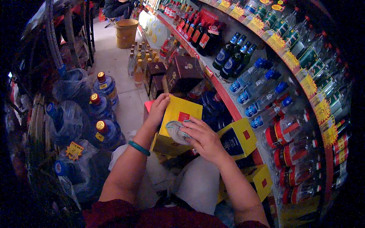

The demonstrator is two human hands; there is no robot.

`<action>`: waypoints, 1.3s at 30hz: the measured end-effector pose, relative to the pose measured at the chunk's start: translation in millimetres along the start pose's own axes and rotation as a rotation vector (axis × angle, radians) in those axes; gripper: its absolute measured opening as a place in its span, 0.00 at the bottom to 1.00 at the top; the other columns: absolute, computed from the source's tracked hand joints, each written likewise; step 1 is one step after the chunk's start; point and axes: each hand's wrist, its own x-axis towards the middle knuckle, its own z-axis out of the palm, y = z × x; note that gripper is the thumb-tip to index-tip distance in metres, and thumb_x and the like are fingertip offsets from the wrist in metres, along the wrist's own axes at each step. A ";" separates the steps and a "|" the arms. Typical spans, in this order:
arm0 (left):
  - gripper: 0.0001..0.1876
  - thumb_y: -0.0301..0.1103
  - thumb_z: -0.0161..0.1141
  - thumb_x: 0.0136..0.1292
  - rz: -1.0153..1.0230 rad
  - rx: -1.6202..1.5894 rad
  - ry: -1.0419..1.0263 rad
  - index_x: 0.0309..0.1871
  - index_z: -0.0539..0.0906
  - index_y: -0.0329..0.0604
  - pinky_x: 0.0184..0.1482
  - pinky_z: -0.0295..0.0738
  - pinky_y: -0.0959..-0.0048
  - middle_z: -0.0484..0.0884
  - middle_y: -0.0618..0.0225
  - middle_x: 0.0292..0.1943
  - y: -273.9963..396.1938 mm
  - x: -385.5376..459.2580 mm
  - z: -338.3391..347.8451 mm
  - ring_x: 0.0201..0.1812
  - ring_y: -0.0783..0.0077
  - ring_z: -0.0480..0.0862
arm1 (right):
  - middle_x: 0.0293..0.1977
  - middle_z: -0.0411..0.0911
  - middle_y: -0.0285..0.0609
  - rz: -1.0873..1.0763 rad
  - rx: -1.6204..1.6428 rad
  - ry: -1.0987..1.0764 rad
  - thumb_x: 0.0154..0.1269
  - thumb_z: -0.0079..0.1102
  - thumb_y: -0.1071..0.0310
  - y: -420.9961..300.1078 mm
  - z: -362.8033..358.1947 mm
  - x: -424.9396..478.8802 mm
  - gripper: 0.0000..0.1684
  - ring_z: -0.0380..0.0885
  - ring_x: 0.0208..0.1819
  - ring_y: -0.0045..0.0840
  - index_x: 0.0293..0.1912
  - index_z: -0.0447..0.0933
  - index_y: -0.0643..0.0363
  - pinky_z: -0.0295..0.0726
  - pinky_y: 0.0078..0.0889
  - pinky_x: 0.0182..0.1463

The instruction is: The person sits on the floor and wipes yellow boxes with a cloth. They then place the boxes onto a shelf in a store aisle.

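A yellow carton (182,105) with a red square on its face stands before me, above my knees. My left hand (159,109) grips its far left edge. In my right hand (202,136) is a bunched pale cloth (177,132) with a green edge, pressed against the carton's face over part of the red square. Part of the carton's lower side is dim. Just right of my right hand stands a yellow and dark blue box (238,139). Another yellow box (261,181) is partly behind my right forearm.
Shelves with a red edge (228,105) curve along my right, bearing several glass bottles (228,54). Large blue plastic jugs (107,131) and bagged containers (82,168) line my left. Dark cartons (185,71) and small bottles (139,71) stand ahead. Farther off are a bucket (127,34) and a seated person (117,10).
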 end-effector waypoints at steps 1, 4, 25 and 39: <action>0.13 0.37 0.48 0.68 0.031 0.025 0.001 0.49 0.74 0.41 0.46 0.70 0.79 0.76 0.70 0.40 -0.8 1.5 -1.1 0.42 0.77 0.75 | 0.54 0.73 0.43 -0.009 0.008 0.002 0.55 0.58 0.75 -0.4 -0.3 3.0 0.22 0.66 0.62 0.39 0.52 0.76 0.52 0.63 0.38 0.65; 0.13 0.37 0.43 0.70 -0.008 0.009 0.031 0.48 0.74 0.41 0.47 0.69 0.80 0.77 0.70 0.41 6.8 -5.4 8.6 0.43 0.78 0.75 | 0.54 0.74 0.43 0.000 -0.024 -0.004 0.55 0.59 0.74 10.6 5.3 18.7 0.21 0.67 0.61 0.40 0.51 0.77 0.52 0.65 0.38 0.64; 0.12 0.36 0.48 0.68 0.036 -0.082 0.043 0.47 0.76 0.40 0.47 0.69 0.81 0.78 0.72 0.40 -12.2 5.3 -4.0 0.43 0.80 0.76 | 0.50 0.76 0.42 -0.064 -0.151 0.046 0.55 0.57 0.69 16.5 18.5 53.0 0.17 0.70 0.57 0.38 0.47 0.77 0.56 0.65 0.41 0.64; 0.14 0.38 0.55 0.64 -0.004 -0.013 0.058 0.48 0.73 0.39 0.45 0.70 0.79 0.76 0.71 0.39 7.1 -8.2 14.3 0.41 0.79 0.75 | 0.53 0.74 0.47 0.371 0.270 0.437 0.65 0.50 0.70 58.3 26.8 8.2 0.17 0.72 0.55 0.34 0.52 0.74 0.62 0.66 0.31 0.61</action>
